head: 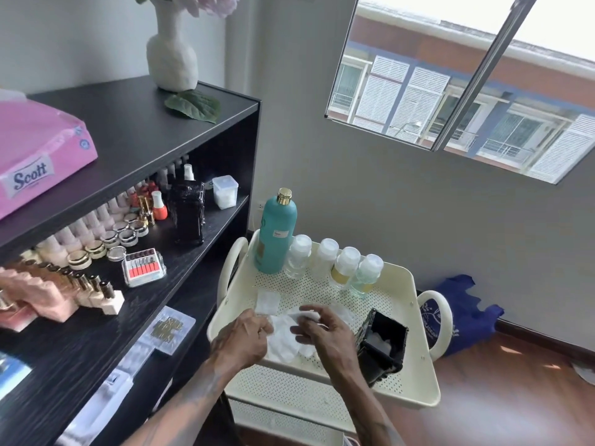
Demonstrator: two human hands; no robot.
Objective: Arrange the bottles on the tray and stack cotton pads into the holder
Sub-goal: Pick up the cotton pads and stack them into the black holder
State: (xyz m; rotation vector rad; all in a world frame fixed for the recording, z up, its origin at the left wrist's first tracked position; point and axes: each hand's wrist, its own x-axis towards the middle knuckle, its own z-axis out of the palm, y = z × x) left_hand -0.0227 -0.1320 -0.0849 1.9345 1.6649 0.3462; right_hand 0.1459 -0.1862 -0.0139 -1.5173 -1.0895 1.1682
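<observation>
A cream perforated tray (396,378) tops a cart. At its back stand a tall teal bottle (276,235) with a gold cap and several small clear bottles (345,267) with white caps, in a row. White cotton pads (286,336) lie loose in a pile at the tray's middle. A black square holder (384,344), tilted, sits at the right with some pads inside. My left hand (241,339) pinches pads at the pile's left edge. My right hand (322,329) rests on the pile, fingers curled over a pad.
A black shelf unit (180,130) stands left, close against the tray, with nail polish bottles, jars, a drill-bit case (144,268) and a second black holder (186,212). A pink tissue pack (38,149) and a white vase (172,49) sit on top. A blue bag (463,313) lies on the floor.
</observation>
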